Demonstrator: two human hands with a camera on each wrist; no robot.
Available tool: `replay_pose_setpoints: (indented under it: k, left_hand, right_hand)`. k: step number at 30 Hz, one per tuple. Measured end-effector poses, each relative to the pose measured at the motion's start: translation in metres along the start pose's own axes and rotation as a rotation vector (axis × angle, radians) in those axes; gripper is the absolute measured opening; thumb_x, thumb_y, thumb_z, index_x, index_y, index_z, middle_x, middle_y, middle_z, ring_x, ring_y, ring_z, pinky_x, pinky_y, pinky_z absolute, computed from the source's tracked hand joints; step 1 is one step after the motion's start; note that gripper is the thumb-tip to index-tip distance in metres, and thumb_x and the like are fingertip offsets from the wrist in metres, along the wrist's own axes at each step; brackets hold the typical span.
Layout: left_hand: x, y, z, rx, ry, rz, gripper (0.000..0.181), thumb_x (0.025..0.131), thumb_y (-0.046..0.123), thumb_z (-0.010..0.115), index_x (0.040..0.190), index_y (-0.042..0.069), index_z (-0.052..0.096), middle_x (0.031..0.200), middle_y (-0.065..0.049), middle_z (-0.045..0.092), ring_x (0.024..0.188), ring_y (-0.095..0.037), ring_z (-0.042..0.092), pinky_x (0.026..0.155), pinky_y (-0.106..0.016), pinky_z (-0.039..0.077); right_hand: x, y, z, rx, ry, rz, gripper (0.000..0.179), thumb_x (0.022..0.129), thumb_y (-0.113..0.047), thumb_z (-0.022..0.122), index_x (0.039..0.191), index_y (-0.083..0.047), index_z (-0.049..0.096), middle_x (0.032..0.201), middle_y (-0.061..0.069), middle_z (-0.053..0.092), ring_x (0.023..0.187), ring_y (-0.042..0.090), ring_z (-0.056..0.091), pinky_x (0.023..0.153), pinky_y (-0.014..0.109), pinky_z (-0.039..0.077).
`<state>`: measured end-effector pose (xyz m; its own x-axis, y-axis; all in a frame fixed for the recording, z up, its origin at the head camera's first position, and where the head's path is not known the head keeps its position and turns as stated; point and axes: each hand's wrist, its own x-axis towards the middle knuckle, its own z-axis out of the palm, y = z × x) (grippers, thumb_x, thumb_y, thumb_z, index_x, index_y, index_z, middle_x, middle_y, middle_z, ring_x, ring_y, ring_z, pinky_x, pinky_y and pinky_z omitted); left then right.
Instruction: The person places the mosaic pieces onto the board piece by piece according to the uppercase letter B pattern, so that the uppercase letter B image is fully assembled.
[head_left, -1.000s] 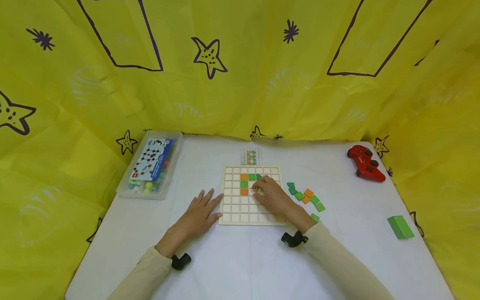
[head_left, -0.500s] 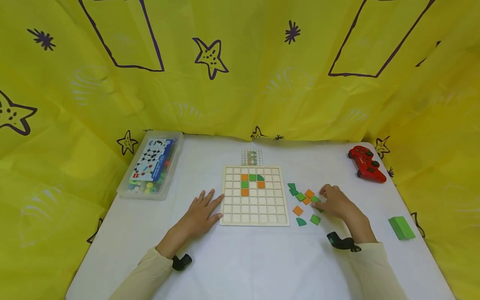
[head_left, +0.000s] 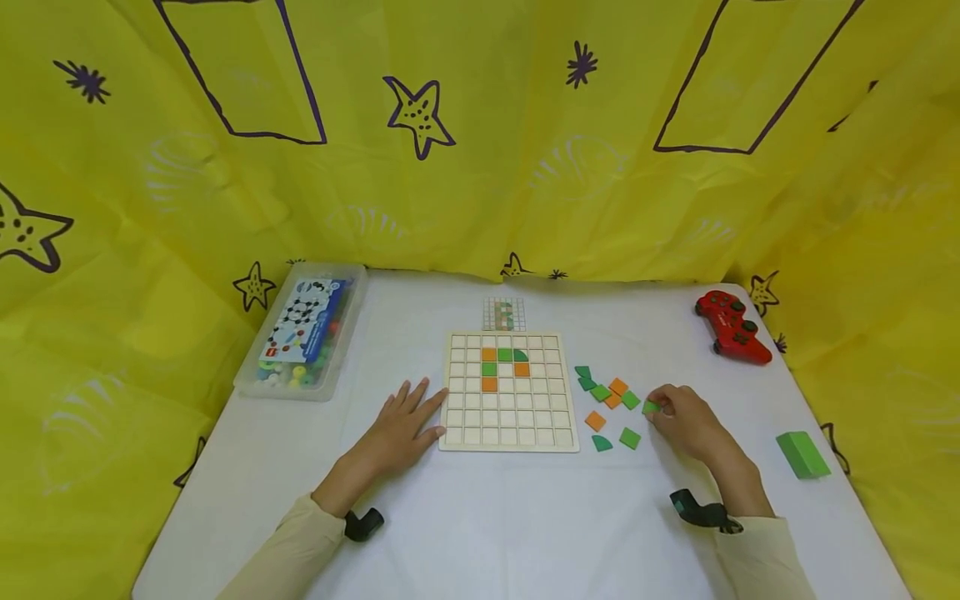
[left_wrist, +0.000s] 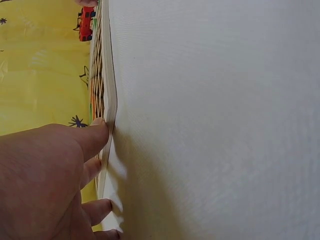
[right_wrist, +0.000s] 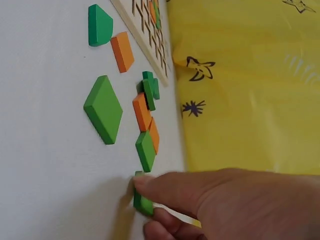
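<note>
My right hand (head_left: pixel 688 423) pinches a light green square tile (right_wrist: pixel 142 200) between thumb and fingers, at the right end of the loose tiles. My left hand (head_left: pixel 397 429) lies with fingers spread; its thumb and forefinger touch the left edge of a wooden grid board (head_left: pixel 510 420). In the board's upper middle sit orange squares, green squares and a dark green quarter-round, forming a hook shape. To the board's right lie several loose tiles, among them an orange square (head_left: pixel 596 421), a green square (head_left: pixel 630 438) and a dark green quarter-round (head_left: pixel 602 443).
Behind the board lies a small printed pattern card (head_left: pixel 504 314). A clear plastic box (head_left: pixel 300 329) of colourful pieces stands at the back left. At the right are a red game controller (head_left: pixel 732 326) and a green block (head_left: pixel 802 455). Yellow curtains surround the white table.
My right hand has moved from the board to the loose tiles and now pinches a green square. An orange square shows on the board where the hand was. The left hand stays put.
</note>
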<state>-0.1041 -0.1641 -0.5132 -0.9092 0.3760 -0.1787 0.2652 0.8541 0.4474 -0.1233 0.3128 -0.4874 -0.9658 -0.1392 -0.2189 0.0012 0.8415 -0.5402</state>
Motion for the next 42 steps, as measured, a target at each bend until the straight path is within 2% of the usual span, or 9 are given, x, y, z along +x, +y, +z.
replay_pose_setpoints:
  k: [4,9,14,22,28,33,36,42]
  left_hand:
    - [0.0,0.0,0.001,0.003,-0.013,-0.007,0.065,0.11,0.044,0.054,0.168,0.022,0.033,0.176,-0.016,0.017,0.162,-0.047,0.008,0.128,-0.067,0.012]
    - [0.0,0.0,0.0,0.0,-0.014,-0.012,0.065,0.11,0.045,0.053,0.168,0.023,0.032,0.176,-0.015,0.016,0.162,-0.045,0.006,0.129,-0.066,0.011]
    - [-0.001,-0.001,0.0,-0.001,-0.01,-0.013,0.065,0.11,0.044,0.054,0.168,0.023,0.032,0.176,-0.016,0.017,0.162,-0.046,0.007,0.128,-0.066,0.012]
    - [-0.001,-0.001,0.0,0.0,-0.005,-0.011,0.065,0.11,0.043,0.055,0.167,0.022,0.033,0.175,-0.016,0.019,0.162,-0.047,0.009,0.128,-0.067,0.013]
    - [-0.001,0.0,0.001,0.006,0.0,-0.003,0.064,0.11,0.042,0.054,0.167,0.021,0.034,0.175,-0.018,0.02,0.161,-0.048,0.01,0.127,-0.068,0.014]
    - [-0.001,0.001,0.0,0.003,-0.002,-0.003,0.063,0.111,0.041,0.053,0.167,0.02,0.034,0.175,-0.018,0.019,0.161,-0.048,0.01,0.127,-0.067,0.014]
    - [-0.002,0.003,-0.002,-0.01,0.0,-0.003,0.064,0.11,0.041,0.054,0.167,0.02,0.034,0.175,-0.018,0.019,0.162,-0.048,0.009,0.128,-0.067,0.013]
    - [-0.002,0.004,-0.003,-0.01,-0.01,-0.011,0.064,0.11,0.041,0.055,0.167,0.021,0.034,0.175,-0.018,0.019,0.162,-0.047,0.009,0.128,-0.067,0.013]
  right_hand:
    - [-0.002,0.006,0.003,0.039,0.017,0.001,0.032,0.101,-0.008,0.066,0.127,0.009,0.06,0.119,0.028,0.058,0.108,0.041,0.06,0.093,0.058,0.053]
    - [0.005,0.014,0.004,0.03,0.074,-0.059,0.027,0.101,-0.004,0.067,0.124,0.009,0.062,0.113,0.025,0.059,0.102,0.036,0.061,0.089,0.052,0.053]
    - [0.024,0.019,0.001,0.029,0.102,-0.09,0.026,0.102,-0.004,0.065,0.124,0.01,0.062,0.113,0.027,0.059,0.103,0.039,0.061,0.091,0.054,0.051]
    - [0.061,0.014,-0.001,0.064,0.07,-0.095,0.03,0.104,-0.007,0.062,0.129,0.011,0.06,0.12,0.031,0.058,0.11,0.043,0.06,0.098,0.06,0.05]
    - [0.081,-0.012,0.006,0.1,0.068,-0.1,0.031,0.106,-0.009,0.063,0.13,0.01,0.061,0.122,0.029,0.056,0.11,0.04,0.059,0.096,0.054,0.051]
    - [0.088,-0.047,0.023,0.13,0.055,-0.157,0.03,0.107,-0.01,0.062,0.131,0.008,0.061,0.125,0.028,0.056,0.113,0.04,0.061,0.098,0.054,0.053]
    - [0.089,-0.069,0.035,0.129,0.025,-0.204,0.03,0.107,-0.009,0.061,0.133,0.007,0.061,0.126,0.027,0.055,0.113,0.039,0.06,0.099,0.055,0.052]
    - [0.088,-0.106,0.061,0.131,-0.066,-0.28,0.03,0.107,-0.011,0.064,0.133,0.003,0.062,0.123,0.019,0.055,0.108,0.03,0.058,0.097,0.047,0.052]
